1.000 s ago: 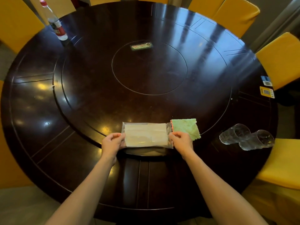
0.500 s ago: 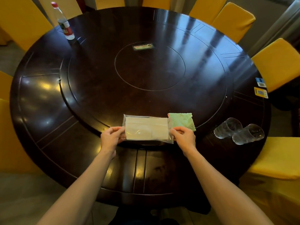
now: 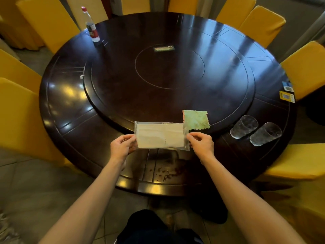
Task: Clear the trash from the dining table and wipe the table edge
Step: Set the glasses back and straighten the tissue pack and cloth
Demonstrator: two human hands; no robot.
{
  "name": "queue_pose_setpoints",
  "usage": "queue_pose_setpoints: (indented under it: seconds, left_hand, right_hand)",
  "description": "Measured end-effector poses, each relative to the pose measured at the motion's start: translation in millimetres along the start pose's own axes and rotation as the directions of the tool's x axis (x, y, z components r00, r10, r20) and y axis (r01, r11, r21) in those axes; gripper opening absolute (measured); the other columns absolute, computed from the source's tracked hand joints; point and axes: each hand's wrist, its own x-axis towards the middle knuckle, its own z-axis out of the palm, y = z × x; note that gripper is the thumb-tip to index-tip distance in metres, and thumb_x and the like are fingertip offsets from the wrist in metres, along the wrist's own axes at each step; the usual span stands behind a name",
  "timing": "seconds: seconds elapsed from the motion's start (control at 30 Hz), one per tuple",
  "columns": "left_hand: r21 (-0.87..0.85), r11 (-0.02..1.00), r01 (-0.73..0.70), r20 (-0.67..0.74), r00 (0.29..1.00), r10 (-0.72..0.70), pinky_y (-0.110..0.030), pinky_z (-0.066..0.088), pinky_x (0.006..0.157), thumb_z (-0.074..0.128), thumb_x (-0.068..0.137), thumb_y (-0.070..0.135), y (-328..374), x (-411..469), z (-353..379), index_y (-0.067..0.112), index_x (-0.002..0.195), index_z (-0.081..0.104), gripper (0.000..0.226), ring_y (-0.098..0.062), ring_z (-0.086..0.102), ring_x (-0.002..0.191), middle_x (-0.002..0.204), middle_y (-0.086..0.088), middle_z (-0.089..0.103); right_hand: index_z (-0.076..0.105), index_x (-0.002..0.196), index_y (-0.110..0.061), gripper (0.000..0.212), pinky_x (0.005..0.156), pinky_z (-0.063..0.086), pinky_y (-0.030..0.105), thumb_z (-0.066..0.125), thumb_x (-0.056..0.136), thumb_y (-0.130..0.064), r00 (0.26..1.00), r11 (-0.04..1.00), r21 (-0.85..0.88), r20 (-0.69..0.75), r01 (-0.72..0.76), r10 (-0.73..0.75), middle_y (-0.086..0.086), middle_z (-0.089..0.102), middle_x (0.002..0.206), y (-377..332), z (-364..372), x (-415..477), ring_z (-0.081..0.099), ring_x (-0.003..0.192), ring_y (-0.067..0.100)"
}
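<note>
I hold a clear plastic packet point(image 3: 161, 135) with a white folded sheet inside, lifted just above the near part of the round dark table point(image 3: 73, 106). My left hand point(image 3: 123, 147) pinches its left end and my right hand point(image 3: 201, 143) pinches its right end. A green cloth point(image 3: 196, 119) lies flat on the turntable right behind the packet's right end. Small dark crumbs point(image 3: 165, 174) are scattered on the table edge below my hands.
Two clear plastic cups point(image 3: 255, 130) lie on their sides at the right. A bottle with a red cap point(image 3: 91, 26) stands at the far left. A small green packet point(image 3: 163, 48) lies near the centre; cards point(image 3: 287, 93) sit at the right rim. Yellow chairs point(image 3: 22, 118) ring the table.
I have raised the packet off the table and drawn it towards me. The view has pulled back, so the near table edge and the crumbs now show.
</note>
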Motion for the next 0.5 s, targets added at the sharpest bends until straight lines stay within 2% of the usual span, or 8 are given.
queue_pose_setpoints:
  seconds: [0.13, 0.33, 0.5]
  left_hand:
    - [0.015, 1.0, 0.008, -0.021, 1.0, -0.008, -0.019, 0.053, 0.05, 0.075, 0.088, 0.013, -13.5, -27.8, -6.6, 0.011, 0.095, 0.075, 0.007, -0.01, 0.073, 0.065, 0.079, -0.004, 0.077]
    - [0.109, 0.994, 0.025, -0.038, 0.999, -0.021, -0.021, 0.053, 0.056, 0.07, 0.092, 0.008, -33.5, -54.7, -13.9, 0.016, 0.098, 0.074, 0.011, -0.016, 0.071, 0.083, 0.095, -0.005, 0.075]
    - [0.156, 0.987, 0.034, -0.048, 0.998, -0.027, -0.018, 0.052, 0.053, 0.069, 0.091, 0.004, -45.3, -54.5, -14.9, 0.016, 0.096, 0.074, 0.014, -0.021, 0.068, 0.086, 0.096, -0.009, 0.073]
  right_hand:
    - [0.073, 0.076, -0.041, 0.012, 0.077, 0.061, 0.033, 0.079, 0.083, -0.033, 1.0, 1.0, -0.019, 0.026, 0.004, -0.004, -0.018, 0.075, 0.077, 9.1, -7.5, -17.1, 0.071, 0.08, 0.007]
    - [0.079, 0.09, -0.034, 0.007, 0.08, 0.06, 0.032, 0.076, 0.086, -0.029, 0.997, 0.999, -0.044, 0.08, -0.011, 0.015, -0.016, 0.075, 0.084, 24.4, -13.0, -34.7, 0.07, 0.083, 0.006]
    - [0.079, 0.087, -0.033, 0.007, 0.076, 0.058, 0.027, 0.077, 0.085, -0.027, 0.994, 0.995, -0.092, 0.095, -0.043, 0.052, -0.014, 0.075, 0.083, 34.8, -9.9, -37.7, 0.071, 0.083, 0.006]
